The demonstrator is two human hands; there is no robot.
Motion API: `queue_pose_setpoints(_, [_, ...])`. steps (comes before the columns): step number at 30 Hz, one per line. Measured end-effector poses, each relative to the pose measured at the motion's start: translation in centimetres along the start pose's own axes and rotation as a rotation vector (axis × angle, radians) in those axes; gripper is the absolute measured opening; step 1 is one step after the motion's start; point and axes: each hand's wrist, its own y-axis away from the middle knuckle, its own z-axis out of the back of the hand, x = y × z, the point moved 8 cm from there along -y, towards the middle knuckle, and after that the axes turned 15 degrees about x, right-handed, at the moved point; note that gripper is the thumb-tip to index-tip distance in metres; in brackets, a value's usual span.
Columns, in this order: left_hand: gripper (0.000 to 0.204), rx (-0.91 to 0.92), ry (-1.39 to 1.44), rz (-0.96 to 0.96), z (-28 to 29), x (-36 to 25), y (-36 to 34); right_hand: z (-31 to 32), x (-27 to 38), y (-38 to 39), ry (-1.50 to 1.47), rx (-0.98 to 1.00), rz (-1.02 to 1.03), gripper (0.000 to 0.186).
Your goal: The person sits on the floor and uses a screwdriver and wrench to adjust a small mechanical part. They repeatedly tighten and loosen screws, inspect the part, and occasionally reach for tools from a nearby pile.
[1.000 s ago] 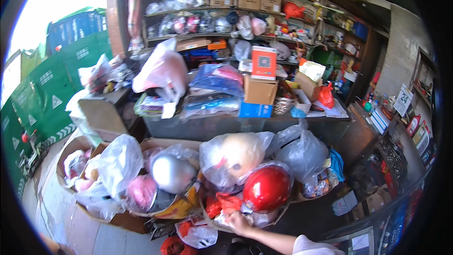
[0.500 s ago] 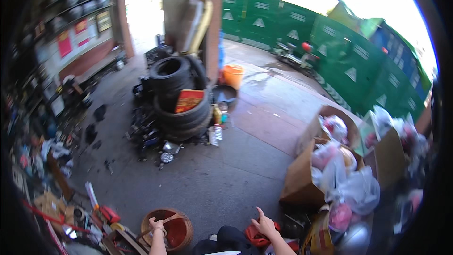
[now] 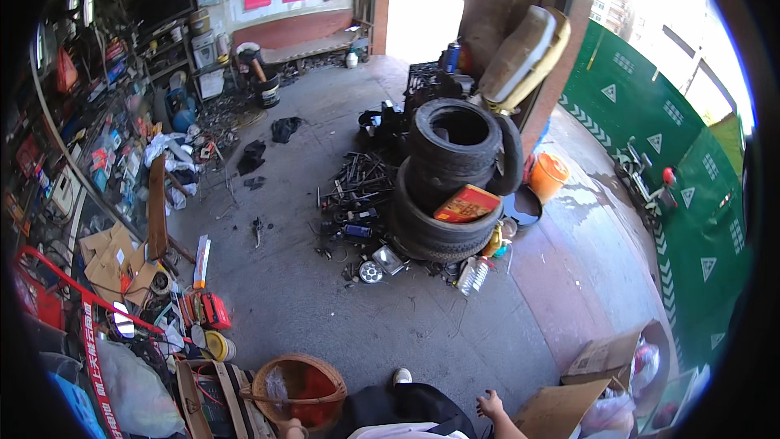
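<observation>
A round woven basket with a reddish inside and a thin arched handle stands at the lower left, with clear plastic in it. My left hand is at the basket's near side, just below the handle. The frame's lower edge cuts off much of this hand, so its grip is unclear. To the right of my dark-clothed legs, my right hand hangs in the air with fingers apart and nothing in it. Nearest to it is an open cardboard box.
Old tyres are stacked mid-floor beside metal parts and an orange bucket. Tools and scraps crowd the left around a red-framed cart. Beside the basket sits an open case. Green fencing runs along the right.
My view has swung left, so the tyres and boxes appear farther right. My left hand has moved from the basket's handle to its near side. My right hand's pointing finger is no longer stretched out.
</observation>
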Motion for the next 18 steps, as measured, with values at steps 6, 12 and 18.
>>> queue_pose_setpoints(6, [0.048,-0.02,-0.27,-0.147,-4.9,-20.4,8.3,6.4,18.0,-7.7,0.545,-0.02,0.025,0.053])
queue_pose_setpoints(12, [0.062,-0.222,-0.517,-0.069,-1.6,-19.9,-1.3,-2.6,39.6,-14.9,0.657,-0.008,0.267,0.051])
queue_pose_setpoints(18, [0.06,0.087,-0.389,0.434,2.8,-21.9,-13.3,-13.1,50.2,-18.6,0.691,0.047,0.287,0.053])
